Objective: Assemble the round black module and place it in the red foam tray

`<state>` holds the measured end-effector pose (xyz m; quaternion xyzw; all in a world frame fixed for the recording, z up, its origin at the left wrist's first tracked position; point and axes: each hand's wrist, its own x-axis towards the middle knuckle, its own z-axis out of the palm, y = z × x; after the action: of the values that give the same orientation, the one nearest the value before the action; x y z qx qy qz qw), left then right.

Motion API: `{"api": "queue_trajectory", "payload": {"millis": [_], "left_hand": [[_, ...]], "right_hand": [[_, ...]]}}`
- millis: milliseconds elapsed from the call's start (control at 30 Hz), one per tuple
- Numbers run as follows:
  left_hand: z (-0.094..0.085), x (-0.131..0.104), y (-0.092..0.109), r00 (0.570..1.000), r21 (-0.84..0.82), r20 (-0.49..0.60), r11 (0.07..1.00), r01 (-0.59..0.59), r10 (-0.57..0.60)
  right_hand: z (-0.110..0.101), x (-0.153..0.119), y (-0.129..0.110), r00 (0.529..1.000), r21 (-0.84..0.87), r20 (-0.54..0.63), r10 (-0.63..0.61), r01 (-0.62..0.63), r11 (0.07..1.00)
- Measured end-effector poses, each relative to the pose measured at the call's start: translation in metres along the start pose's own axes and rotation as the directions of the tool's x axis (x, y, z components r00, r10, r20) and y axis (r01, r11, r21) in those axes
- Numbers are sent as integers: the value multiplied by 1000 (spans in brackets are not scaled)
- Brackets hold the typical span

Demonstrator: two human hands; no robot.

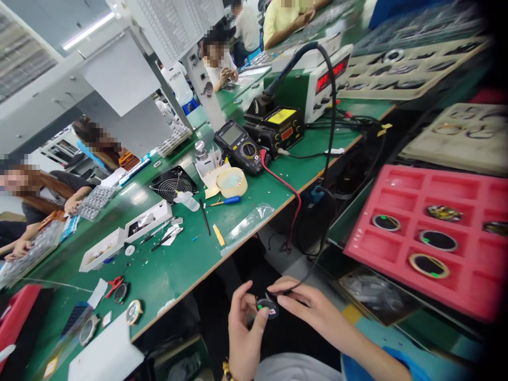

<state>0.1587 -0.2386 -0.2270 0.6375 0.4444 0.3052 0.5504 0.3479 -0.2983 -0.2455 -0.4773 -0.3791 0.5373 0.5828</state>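
Near the bottom centre, my left hand (pixel 246 323) is closed around a small round black watch part (pixel 268 307) that carries a green sticker and a white-and-red mark. My right hand (pixel 304 304) is at the part's right side, its fingers pinched on a thin dark tool with a black cable (pixel 327 127) running up from it. The tool's tip is close to the part; whether they touch is unclear. Both hands are above my lap, in front of the green table (pixel 170 275). To the right, a red foam tray (pixel 381 198) holds several round watch parts in its compartments.
A multimeter (pixel 240 147), a power supply (pixel 327 79), a black fan (pixel 173 183) and a tape roll (pixel 232 182) stand on the table. White boxes (pixel 102 250) lie left of centre. Pale trays (pixel 456 137) are at the right. People sit across the table.
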Motion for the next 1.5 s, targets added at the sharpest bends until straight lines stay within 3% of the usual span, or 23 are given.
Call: {"api": "queue_trajectory", "payload": {"millis": [167, 400, 600, 867, 1200, 1500], "left_hand": [[-2, -4, -6, 995, 131, -25, 987, -88, 92], [-5, -6, -4, 996, 91, -43, 993, -77, 81], [-7, -9, -8, 1000, 86, 25, 996, -20, 18], [-10, -7, -1, 993, 100, 106, 993, -63, 52], [-6, -10, -3, 989, 131, 135, 989, -69, 51], [-5, -6, 7, 984, 317, 85, 931, -178, 159]], "right_hand": [[10, -1, 6, 997, 7, 50, 54, -54, 999], [21, 4, 9, 995, 84, 61, 80, -85, 993], [22, 7, 4, 994, 62, -34, 99, -97, 993], [28, 7, 11, 994, 112, 14, 110, -111, 988], [29, 7, 21, 993, 137, -28, 117, -112, 984], [28, 9, 12, 986, 165, -48, 157, -147, 975]]}}
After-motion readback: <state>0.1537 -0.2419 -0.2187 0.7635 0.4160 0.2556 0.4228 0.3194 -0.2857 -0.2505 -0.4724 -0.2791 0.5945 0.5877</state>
